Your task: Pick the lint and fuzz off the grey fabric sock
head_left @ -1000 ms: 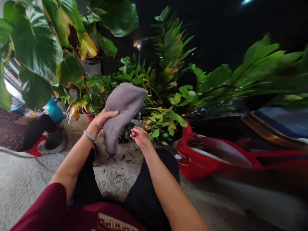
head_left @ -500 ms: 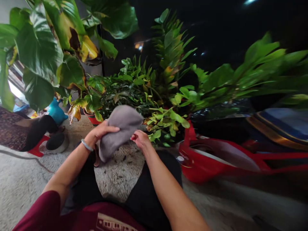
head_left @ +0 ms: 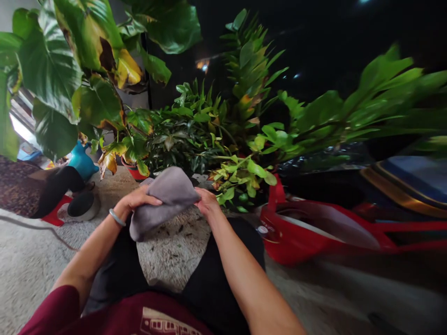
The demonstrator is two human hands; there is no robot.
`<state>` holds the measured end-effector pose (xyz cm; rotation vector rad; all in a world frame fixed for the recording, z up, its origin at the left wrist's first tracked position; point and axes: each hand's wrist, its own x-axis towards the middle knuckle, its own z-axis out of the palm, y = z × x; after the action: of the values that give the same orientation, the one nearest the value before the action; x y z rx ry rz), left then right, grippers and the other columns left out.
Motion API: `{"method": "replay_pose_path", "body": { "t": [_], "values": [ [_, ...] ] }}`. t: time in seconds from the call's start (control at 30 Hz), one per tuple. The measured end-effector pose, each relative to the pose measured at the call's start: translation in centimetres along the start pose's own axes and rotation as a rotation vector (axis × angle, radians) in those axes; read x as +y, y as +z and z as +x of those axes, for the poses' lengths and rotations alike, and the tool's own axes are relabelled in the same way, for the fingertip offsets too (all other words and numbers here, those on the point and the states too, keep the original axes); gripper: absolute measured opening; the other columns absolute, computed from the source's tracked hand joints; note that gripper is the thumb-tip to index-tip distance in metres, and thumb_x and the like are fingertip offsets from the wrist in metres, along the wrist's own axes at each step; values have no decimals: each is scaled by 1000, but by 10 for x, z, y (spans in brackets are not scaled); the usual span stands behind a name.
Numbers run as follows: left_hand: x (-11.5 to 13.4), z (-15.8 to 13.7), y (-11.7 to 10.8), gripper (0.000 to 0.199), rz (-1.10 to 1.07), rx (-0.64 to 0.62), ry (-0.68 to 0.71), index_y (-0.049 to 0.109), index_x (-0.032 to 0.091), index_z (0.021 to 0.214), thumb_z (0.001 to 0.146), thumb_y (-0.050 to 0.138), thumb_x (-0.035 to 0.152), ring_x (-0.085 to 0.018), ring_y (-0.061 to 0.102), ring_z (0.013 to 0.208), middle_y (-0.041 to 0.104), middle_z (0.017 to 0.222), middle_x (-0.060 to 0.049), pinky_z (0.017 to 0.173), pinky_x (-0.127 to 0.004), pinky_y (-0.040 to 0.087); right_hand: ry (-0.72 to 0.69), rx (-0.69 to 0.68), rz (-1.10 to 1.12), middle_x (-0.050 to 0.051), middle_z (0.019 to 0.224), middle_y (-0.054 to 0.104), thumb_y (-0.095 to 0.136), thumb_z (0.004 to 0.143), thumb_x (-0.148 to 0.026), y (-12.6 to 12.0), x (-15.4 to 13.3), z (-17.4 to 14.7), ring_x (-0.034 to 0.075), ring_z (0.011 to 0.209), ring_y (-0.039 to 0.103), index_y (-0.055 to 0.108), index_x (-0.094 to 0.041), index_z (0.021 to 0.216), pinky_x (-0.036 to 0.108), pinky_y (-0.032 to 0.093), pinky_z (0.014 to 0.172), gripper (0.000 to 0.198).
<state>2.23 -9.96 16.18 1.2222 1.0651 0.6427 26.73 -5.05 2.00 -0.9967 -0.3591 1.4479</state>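
A soft grey cloth (head_left: 167, 193), folded or bunched, is held up between my two hands above the floor and my knees. My left hand (head_left: 139, 197), with a pale bangle at its wrist, grips the left part, thumb on top and the other fingers mostly hidden beneath. At the cloth's right corner my right hand (head_left: 206, 201) is closed on the edge. Whether anything lies inside the cloth cannot be seen.
Leafy potted plants (head_left: 195, 116) stand close ahead. A red bag (head_left: 303, 237) is on the right. To the left are a dark-lined pot (head_left: 84, 207), a teal watering can or jug (head_left: 83, 162) and another person's leg (head_left: 57, 188). Plant debris dots the concrete floor (head_left: 174, 260).
The cloth and my left hand have moved down and to the left. My right hand, beside the cloth's edge before, now grips its right corner, and the cloth is stretched more sideways.
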Motion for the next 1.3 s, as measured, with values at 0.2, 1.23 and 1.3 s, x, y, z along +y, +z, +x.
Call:
{"method": "replay_pose_path", "body": {
  "t": [0.2,1.23,1.3],
  "values": [
    [67,23,-42,37,-443,515,380,74,16,107,72,81,22,-22,73,87,79,90,-4,95,-38,57,79,55,0,-2,53,66,76,64,-8,10,-7,-10,9,38,53,63,-19,72,21,50,40,19],
    [-46,-13,-2,42,-451,469,-82,71,14,92,53,86,22,-27,74,72,77,78,-7,73,-37,60,-4,-7,67,-4,55,66,75,57,-13,11,-13,-15,8,41,53,63,-20,72,22,51,43,21],
    [-15,-16,-9,46,-464,477,89,71,17,95,53,87,23,-26,74,78,78,84,-5,78,-38,61,-8,-28,74,-4,55,65,76,57,-13,13,-13,-15,8,42,53,62,-21,72,22,51,45,22]
  ]
}}
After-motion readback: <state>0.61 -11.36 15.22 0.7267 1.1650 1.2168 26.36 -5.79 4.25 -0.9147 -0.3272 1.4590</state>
